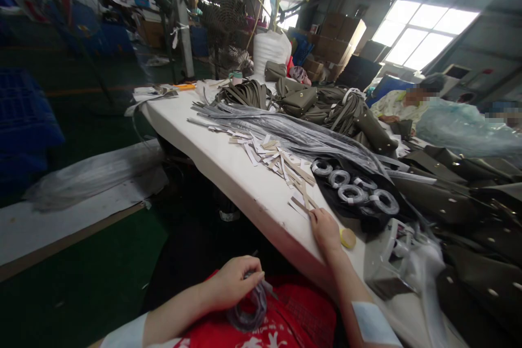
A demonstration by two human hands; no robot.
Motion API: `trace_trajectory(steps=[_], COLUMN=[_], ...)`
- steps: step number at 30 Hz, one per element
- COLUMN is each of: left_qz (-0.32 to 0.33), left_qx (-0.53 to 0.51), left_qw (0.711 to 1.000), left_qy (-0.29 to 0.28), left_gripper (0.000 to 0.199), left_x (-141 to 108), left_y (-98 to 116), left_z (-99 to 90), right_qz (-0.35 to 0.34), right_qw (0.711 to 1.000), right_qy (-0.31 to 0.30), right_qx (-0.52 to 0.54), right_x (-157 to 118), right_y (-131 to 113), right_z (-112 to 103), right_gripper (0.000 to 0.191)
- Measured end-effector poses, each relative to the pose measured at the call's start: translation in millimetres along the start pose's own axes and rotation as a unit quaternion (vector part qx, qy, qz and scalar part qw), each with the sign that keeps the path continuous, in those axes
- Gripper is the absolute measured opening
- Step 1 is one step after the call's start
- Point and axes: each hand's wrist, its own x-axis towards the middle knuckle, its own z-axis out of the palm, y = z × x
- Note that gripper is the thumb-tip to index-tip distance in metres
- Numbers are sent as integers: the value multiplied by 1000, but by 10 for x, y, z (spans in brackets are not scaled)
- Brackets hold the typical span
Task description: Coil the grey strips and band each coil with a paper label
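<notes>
My left hand (pixel 238 281) is closed around a coiled grey strap (pixel 249 312), held low over a red apron (pixel 293 304). On the white table, my right hand (pixel 325 228) pinches the end of a thin beige strip (pixel 302 206) near the front edge. More beige and white strips (pixel 267 155) lie scattered just beyond it. To the right of those strips, several wrapped coils (pixel 353 194) rest on black material. A round yellow-edged object (pixel 348 238) sits beside my right wrist.
Long grey straps (pixel 285 125) run across the white table (pixel 228 168). Dark olive bags (pixel 299 99) are piled behind and at the right. A clear plastic container (pixel 387 261) stands near my right forearm. Across the table sits a person in a patterned top (pixel 393 103).
</notes>
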Motion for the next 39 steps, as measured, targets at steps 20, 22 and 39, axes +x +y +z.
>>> trace_trajectory(steps=[20, 22, 39], left_qz=[-131, -146, -187], left_qx=[-307, -342, -432], left_qw=[940, 927, 882], left_qy=[-72, -51, 23], left_gripper=[34, 34, 55], left_x=[-8, -29, -215], left_y=[-271, -302, -451], left_z=[11, 56, 129], right_qz=[-126, -146, -162], right_qw=[881, 877, 858], right_qy=[-247, -256, -358], right_qx=[383, 379, 332], right_x=[-944, -965, -1115], right_y=[-1025, -1059, -1344], right_z=[-886, -843, -589], right_gripper=[28, 27, 29])
